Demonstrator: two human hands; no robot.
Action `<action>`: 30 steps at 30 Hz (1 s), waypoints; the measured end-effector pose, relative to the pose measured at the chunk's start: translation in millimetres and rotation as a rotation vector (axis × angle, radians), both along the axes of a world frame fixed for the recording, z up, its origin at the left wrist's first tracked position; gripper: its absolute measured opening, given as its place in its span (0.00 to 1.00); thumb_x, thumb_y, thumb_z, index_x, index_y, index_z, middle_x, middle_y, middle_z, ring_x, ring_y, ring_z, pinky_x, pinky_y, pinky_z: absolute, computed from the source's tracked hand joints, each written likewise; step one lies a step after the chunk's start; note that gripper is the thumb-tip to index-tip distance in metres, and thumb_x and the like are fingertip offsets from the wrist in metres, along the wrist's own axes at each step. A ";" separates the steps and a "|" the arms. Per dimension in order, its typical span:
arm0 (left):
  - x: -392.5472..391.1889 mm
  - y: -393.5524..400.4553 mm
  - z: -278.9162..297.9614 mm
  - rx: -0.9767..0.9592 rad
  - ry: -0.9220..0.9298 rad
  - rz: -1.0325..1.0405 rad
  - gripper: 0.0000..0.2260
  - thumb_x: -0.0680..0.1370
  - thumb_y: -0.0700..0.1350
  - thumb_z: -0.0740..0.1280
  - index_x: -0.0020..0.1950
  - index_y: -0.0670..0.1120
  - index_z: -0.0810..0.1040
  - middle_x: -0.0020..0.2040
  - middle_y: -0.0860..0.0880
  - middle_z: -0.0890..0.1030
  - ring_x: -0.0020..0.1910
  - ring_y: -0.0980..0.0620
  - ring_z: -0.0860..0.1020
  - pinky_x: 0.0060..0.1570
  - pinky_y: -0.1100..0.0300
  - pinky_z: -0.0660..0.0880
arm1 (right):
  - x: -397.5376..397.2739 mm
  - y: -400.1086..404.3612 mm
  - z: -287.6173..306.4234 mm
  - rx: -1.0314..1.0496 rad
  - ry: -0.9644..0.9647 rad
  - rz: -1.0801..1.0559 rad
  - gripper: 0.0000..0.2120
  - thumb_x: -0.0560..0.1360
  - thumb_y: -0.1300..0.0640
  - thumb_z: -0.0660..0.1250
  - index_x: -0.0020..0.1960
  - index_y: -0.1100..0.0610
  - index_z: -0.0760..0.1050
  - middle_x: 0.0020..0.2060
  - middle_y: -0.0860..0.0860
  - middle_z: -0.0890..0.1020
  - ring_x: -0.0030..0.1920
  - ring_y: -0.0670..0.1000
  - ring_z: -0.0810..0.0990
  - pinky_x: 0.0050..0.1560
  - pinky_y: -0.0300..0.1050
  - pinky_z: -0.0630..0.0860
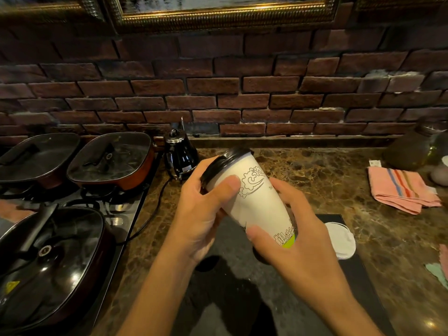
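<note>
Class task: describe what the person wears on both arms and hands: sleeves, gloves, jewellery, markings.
The left hand and right hand are bare: no gloves, rings or watch show. Both forearms are uncovered to the picture's edge; no sleeves or markings visible.

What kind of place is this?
Probably a kitchen or café counter: lidded pans on a stove, a black kettle on the marble counter, and a paper cup held by the left hand and right hand.
</note>
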State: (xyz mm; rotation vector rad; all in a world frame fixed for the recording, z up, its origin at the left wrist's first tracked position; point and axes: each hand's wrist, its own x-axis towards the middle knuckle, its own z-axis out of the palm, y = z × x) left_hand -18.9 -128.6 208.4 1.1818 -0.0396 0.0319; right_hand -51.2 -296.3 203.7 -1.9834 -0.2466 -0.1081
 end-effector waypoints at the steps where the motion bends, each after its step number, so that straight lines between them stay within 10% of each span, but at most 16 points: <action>1: -0.7 -1.4 1.1 0.008 0.000 0.005 0.15 0.62 0.50 0.76 0.48 0.60 0.85 0.49 0.48 0.87 0.49 0.49 0.86 0.43 0.55 0.83 | -1.2 2.0 -0.7 0.006 -0.021 -0.019 0.30 0.69 0.43 0.74 0.65 0.29 0.65 0.59 0.26 0.72 0.60 0.36 0.74 0.48 0.42 0.81; 9: 1.9 -0.2 1.6 -0.097 -0.043 -0.039 0.31 0.56 0.53 0.85 0.57 0.52 0.81 0.51 0.46 0.85 0.49 0.46 0.84 0.41 0.54 0.82 | -0.3 9.9 13.9 1.082 0.851 0.203 0.17 0.70 0.46 0.72 0.52 0.57 0.85 0.42 0.61 0.84 0.27 0.56 0.77 0.19 0.39 0.72; 12: 2.3 -0.4 0.6 -0.081 -0.030 0.002 0.25 0.59 0.46 0.81 0.55 0.51 0.81 0.48 0.47 0.85 0.46 0.48 0.84 0.39 0.56 0.81 | 0.7 8.7 11.1 1.008 0.800 0.193 0.19 0.71 0.46 0.73 0.57 0.54 0.82 0.45 0.60 0.85 0.31 0.59 0.81 0.21 0.41 0.75; 19: 2.2 -0.8 0.1 0.104 -0.040 0.053 0.19 0.63 0.48 0.78 0.52 0.54 0.82 0.46 0.49 0.85 0.45 0.48 0.85 0.40 0.56 0.80 | -3.3 7.9 -1.8 0.090 0.104 0.038 0.35 0.67 0.44 0.76 0.68 0.32 0.63 0.61 0.33 0.75 0.61 0.40 0.77 0.52 0.43 0.81; 27: 5.4 7.1 -1.1 0.062 -0.055 -0.008 0.27 0.59 0.52 0.83 0.55 0.52 0.80 0.49 0.50 0.84 0.49 0.51 0.84 0.42 0.58 0.80 | 6.9 9.4 -0.6 1.101 0.810 0.275 0.27 0.55 0.47 0.84 0.53 0.51 0.84 0.43 0.60 0.85 0.30 0.58 0.80 0.22 0.41 0.75; 30: 6.1 6.4 -3.3 0.031 -0.031 0.033 0.23 0.63 0.46 0.77 0.57 0.48 0.79 0.48 0.49 0.85 0.47 0.50 0.84 0.40 0.58 0.80 | 8.4 12.4 -3.0 1.133 0.831 0.256 0.26 0.59 0.45 0.82 0.54 0.52 0.83 0.44 0.62 0.84 0.30 0.59 0.80 0.21 0.42 0.76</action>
